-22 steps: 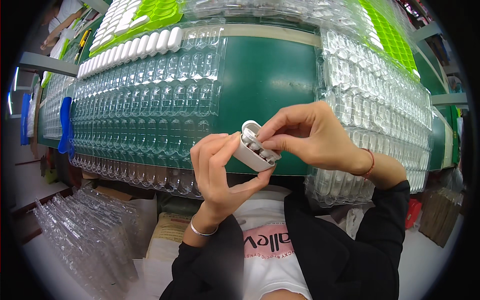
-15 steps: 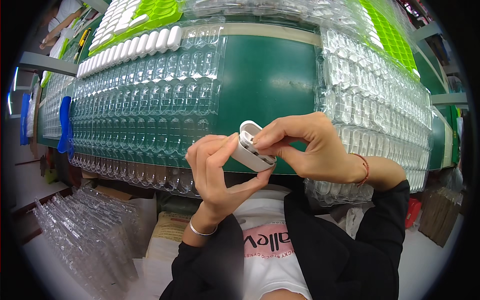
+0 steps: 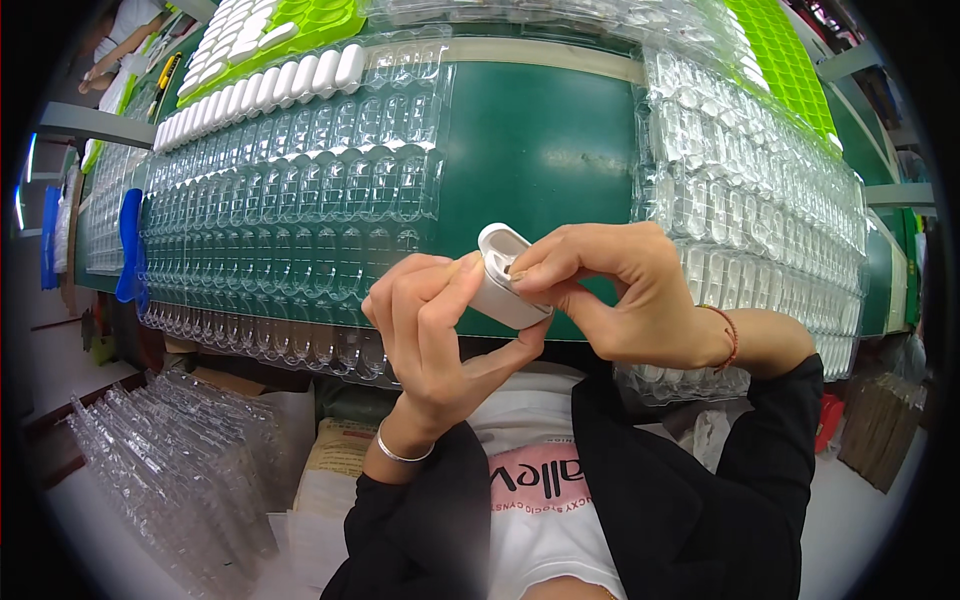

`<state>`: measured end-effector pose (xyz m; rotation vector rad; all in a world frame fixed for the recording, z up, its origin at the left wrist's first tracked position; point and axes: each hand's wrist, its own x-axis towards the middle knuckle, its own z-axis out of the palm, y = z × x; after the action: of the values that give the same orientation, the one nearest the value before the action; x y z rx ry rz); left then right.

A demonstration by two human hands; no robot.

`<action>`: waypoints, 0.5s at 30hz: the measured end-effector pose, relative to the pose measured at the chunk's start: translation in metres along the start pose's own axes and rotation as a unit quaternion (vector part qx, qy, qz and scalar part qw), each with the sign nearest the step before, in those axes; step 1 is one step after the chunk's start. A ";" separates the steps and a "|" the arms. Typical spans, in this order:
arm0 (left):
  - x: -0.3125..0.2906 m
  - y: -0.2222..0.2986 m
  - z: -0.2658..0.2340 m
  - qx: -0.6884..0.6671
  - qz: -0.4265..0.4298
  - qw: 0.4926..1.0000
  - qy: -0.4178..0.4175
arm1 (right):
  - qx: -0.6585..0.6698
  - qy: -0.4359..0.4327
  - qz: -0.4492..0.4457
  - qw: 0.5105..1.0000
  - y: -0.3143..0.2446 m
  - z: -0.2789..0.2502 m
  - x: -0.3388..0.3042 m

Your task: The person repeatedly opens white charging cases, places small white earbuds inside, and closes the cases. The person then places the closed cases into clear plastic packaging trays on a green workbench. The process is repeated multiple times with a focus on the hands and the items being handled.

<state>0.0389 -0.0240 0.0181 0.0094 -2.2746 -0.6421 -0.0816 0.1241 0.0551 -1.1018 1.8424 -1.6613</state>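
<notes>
Case (image 3: 507, 304) sits clasped in the half-curled left hand (image 3: 428, 335), right hand (image 3: 632, 288) bunched at its opening, hold unclear.

Both hands were close together before the torso, left hand (image 3: 425, 330) raised above its wrist (image 3: 405, 440), fingers bent and thumb opposed in a spread grip, right hand (image 3: 625, 290) directed leftward from a bent right arm (image 3: 775, 370), index finger and thumb in a pinch.

Green table (image 3: 545, 130) forms a lane beyond the white case (image 3: 505, 303) — left trays (image 3: 300, 190) and right trays (image 3: 750, 205) flank it, far trays (image 3: 500, 12) cross its end — while the right hand (image 3: 635, 290) blocks its near corner.
</notes>
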 end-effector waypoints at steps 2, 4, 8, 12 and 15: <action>-0.002 -0.003 0.003 0.003 0.010 1.000 0.001 | 0.008 0.001 0.011 1.000 0.000 -0.001 0.001; -0.004 -0.004 0.004 0.003 0.016 1.000 0.001 | 0.017 -0.012 0.015 1.000 0.000 -0.002 0.000; -0.007 -0.006 0.006 0.000 0.022 1.000 -0.003 | -0.005 -0.044 0.020 0.999 0.003 -0.005 0.003; 0.000 -0.004 0.004 -0.008 0.005 1.000 -0.020 | 0.023 -0.022 0.015 0.999 0.005 -0.003 0.003; -0.003 0.000 0.001 0.028 0.000 0.999 -0.033 | 0.009 -0.023 0.001 1.000 0.007 -0.003 0.002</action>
<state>0.0403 -0.0234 0.0155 0.0153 -2.3567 -0.5861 -0.0872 0.1249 0.0492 -1.1223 1.7956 -1.6348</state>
